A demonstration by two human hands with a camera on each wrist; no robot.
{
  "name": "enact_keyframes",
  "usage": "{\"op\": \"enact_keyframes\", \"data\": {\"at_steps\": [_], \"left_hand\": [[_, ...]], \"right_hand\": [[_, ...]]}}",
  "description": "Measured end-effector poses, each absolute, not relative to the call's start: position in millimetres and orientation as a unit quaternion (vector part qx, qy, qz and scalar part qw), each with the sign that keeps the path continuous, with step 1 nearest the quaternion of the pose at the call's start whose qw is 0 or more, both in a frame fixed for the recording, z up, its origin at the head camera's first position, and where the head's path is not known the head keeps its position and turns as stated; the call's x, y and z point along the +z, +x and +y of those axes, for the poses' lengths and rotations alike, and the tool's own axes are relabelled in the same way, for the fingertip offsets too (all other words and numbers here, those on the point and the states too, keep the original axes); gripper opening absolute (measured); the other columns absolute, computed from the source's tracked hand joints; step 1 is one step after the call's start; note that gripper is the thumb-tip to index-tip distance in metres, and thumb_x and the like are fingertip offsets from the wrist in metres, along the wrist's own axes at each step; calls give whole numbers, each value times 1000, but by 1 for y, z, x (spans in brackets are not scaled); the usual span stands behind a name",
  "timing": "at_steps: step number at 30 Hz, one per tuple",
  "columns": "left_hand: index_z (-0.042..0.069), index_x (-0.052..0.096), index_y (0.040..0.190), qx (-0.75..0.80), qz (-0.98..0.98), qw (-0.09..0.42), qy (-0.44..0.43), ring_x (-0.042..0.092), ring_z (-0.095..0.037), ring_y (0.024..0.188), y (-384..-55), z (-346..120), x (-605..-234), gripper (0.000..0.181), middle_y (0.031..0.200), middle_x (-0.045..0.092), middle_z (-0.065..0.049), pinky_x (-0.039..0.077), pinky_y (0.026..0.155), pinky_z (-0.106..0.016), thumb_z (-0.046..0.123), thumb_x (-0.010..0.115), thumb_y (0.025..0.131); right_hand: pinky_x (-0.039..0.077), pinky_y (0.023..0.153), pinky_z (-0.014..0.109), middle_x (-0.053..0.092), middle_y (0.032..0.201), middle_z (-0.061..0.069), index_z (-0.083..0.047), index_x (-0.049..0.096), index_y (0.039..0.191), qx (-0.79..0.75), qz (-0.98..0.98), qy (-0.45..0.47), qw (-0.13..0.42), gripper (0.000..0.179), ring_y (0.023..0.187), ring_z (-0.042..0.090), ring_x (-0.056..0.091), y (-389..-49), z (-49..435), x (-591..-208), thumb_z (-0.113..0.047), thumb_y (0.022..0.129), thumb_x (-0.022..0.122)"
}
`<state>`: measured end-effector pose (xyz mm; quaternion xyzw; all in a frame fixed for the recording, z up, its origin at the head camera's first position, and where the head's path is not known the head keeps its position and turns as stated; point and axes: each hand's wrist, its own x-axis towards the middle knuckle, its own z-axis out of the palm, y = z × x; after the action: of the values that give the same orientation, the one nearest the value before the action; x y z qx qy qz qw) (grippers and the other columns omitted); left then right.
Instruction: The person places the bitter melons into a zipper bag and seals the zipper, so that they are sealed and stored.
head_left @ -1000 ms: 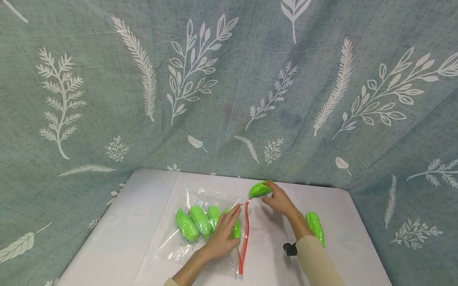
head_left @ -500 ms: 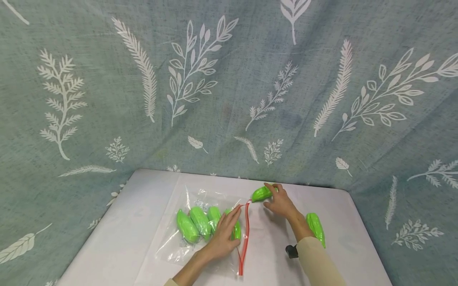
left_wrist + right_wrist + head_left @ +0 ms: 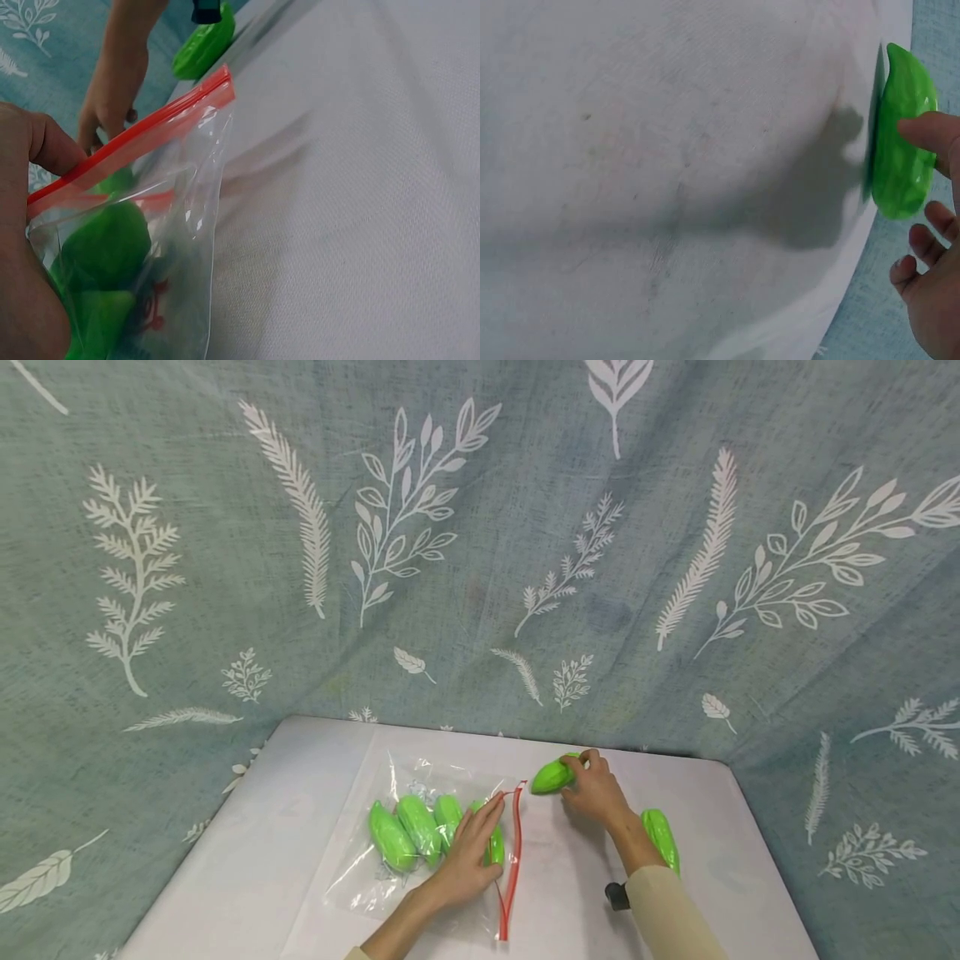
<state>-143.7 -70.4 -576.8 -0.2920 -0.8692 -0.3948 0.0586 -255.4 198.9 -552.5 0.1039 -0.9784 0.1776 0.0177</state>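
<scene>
A clear zip bag (image 3: pixel 352 877) with a red zip edge lies on the white table with several bright green, glossy gourds (image 3: pixel 392 837) inside. Over its mouth side is my left hand (image 3: pixel 467 856), holding the bag near the red strip; in the left wrist view a digit touches that strip (image 3: pixel 135 139) and the mouth gapes. To the right of the mouth, my right hand (image 3: pixel 597 789) grips another green gourd (image 3: pixel 552 776) between thumb and fingers. The right wrist view shows this gourd (image 3: pixel 904 150) ridged, with one pointed end; part of it is covered by the hand.
One more green gourd (image 3: pixel 660 839) lies to the right, partly behind the right forearm. A black object (image 3: pixel 617 896) shows at the right wrist. Leaf-patterned curtain (image 3: pixel 480 568) hangs behind the table (image 3: pixel 738 860) and along its sides.
My right hand and the gourd it grips have moved slightly right and towards me, away from the table's back edge. The left hand and the bag stay almost where they were.
</scene>
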Motion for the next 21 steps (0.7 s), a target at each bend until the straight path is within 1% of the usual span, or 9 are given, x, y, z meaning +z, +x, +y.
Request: {"op": "enact_keyframes", "data": {"at_steps": [2, 5, 7, 9, 13, 16, 21], "left_hand": [[2, 18, 160, -395, -870, 55, -291, 18, -27, 154, -143, -71, -577, 100, 167, 18, -13, 9, 120, -63, 11, 67, 72], [0, 21, 159, -395, -868, 64, -293, 21, -29, 153, -143, -70, -576, 100, 166, 20, -15, 10, 119, -65, 10, 66, 71], [-1, 22, 158, -395, -867, 69, -295, 22, -31, 152, -143, -70, -577, 100, 166, 21, -17, 11, 118, -66, 10, 66, 70], [-2, 22, 158, -393, -867, 72, -297, 22, -32, 152, -143, -70, -577, 100, 165, 21, -18, 11, 118, -67, 10, 66, 69], [-3, 22, 158, -395, -866, 71, -298, 22, -32, 152, -143, -70, -577, 99, 165, 21, -18, 11, 118, -66, 10, 66, 70], [-4, 23, 157, -395, -866, 76, -297, 23, -34, 151, -143, -69, -577, 98, 165, 22, -19, 12, 117, -67, 9, 66, 69], [-3, 22, 157, -392, -868, 76, -297, 23, -33, 152, -142, -70, -576, 99, 165, 22, -19, 11, 117, -67, 9, 66, 70]], "right_hand": [[49, 88, 55, 41, 138, 16, -13, 58, 135, 176, -977, 113, 35, 54, 120, 38, 47, -254, 201, -552, -22, 85, 78], [50, 90, 56, 40, 148, 16, -11, 61, 129, 164, -976, 132, 54, 49, 126, 39, 47, -252, 204, -551, -21, 85, 79], [50, 90, 56, 44, 151, 14, -10, 61, 127, 153, -976, 145, 62, 48, 126, 39, 50, -251, 206, -551, -21, 84, 79], [51, 90, 56, 50, 148, 12, -11, 60, 128, 140, -976, 153, 65, 48, 124, 36, 53, -251, 207, -552, -22, 85, 79], [50, 87, 56, 61, 135, 11, -12, 59, 129, 125, -976, 159, 75, 49, 119, 34, 57, -251, 210, -553, -22, 86, 79], [50, 84, 55, 61, 132, 9, -14, 59, 130, 120, -975, 165, 86, 50, 116, 34, 56, -249, 213, -554, -21, 84, 80], [50, 83, 53, 56, 130, 10, -16, 57, 140, 105, -977, 165, 87, 61, 112, 33, 52, -248, 217, -554, -23, 84, 80]]}}
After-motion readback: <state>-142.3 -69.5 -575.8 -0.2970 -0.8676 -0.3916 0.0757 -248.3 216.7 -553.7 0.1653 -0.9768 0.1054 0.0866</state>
